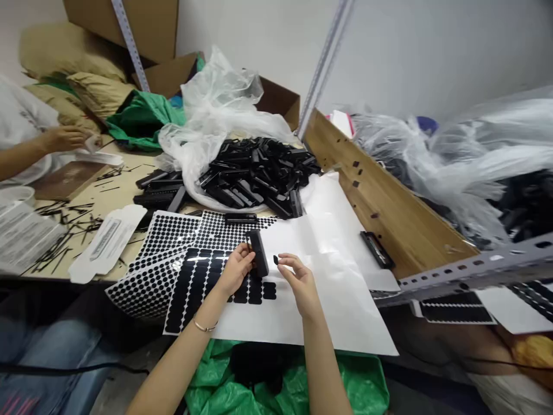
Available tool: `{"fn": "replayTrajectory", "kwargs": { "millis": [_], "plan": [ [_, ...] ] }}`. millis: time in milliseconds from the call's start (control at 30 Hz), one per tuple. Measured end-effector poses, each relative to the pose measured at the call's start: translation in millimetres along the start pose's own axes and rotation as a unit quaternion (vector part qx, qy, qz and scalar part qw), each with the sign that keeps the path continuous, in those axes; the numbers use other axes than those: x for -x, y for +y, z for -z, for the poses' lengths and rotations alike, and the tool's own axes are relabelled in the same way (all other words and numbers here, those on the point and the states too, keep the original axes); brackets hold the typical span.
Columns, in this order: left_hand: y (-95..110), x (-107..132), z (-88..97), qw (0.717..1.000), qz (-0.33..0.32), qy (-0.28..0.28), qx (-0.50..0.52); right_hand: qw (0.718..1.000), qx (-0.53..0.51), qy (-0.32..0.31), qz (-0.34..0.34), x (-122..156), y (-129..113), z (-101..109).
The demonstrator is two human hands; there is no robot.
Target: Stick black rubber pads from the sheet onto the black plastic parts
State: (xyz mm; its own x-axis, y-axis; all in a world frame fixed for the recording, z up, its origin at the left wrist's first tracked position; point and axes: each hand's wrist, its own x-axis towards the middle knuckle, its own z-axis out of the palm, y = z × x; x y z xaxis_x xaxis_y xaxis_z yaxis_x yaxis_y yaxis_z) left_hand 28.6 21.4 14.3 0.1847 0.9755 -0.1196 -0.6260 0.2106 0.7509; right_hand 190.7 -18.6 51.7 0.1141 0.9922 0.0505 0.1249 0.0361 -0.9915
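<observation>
My left hand [235, 268] grips a long black plastic piece [258, 253] by its left side, tilted above the sheets. Between the thumb and fingertips of my right hand [300, 282] is a small black sticker [275, 260], just right of the piece and apart from it. Beneath my hands lies a white backing sheet with black rounded stickers [254, 293], part of it bare. Other sheets covered in small black dots [162, 233] lie to the left. One more black plastic piece [241, 218] rests just beyond my left hand.
A heap of black plastic pieces [259, 173] spills from a clear plastic bag [224, 109] at the back. A wooden board [384, 202] edges the right side. At left, a co-worker's hand [64, 138] holds something white. A green bag [345, 374] is below the table edge.
</observation>
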Motion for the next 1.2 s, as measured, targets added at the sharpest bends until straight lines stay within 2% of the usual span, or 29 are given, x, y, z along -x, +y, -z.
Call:
{"fn": "replayTrajectory", "kwargs": {
  "millis": [133,300,533,833,1200],
  "plan": [
    [-0.2,1.0,1.5,0.999,0.010,-0.022,-0.036,0.996,-0.083,0.006,-0.023,-6.5,-2.1,-24.4],
    [-0.1,1.8,3.3,0.999,0.019,-0.009,-0.046,0.993,-0.109,0.045,-0.002,-17.6,-2.5,-43.2],
    [-1.0,1.2,5.6,0.999,0.030,0.000,-0.041,0.997,-0.047,0.061,0.021,-18.8,-13.3,-45.6],
    [-2.5,1.2,7.4,0.998,0.024,0.008,-0.054,0.996,-0.006,0.077,0.034,-18.9,-13.5,-47.0],
    [-0.8,1.9,5.9,0.999,0.023,0.000,-0.041,0.994,-0.027,0.102,0.026,-12.2,-15.1,-56.8]
  ]
}}
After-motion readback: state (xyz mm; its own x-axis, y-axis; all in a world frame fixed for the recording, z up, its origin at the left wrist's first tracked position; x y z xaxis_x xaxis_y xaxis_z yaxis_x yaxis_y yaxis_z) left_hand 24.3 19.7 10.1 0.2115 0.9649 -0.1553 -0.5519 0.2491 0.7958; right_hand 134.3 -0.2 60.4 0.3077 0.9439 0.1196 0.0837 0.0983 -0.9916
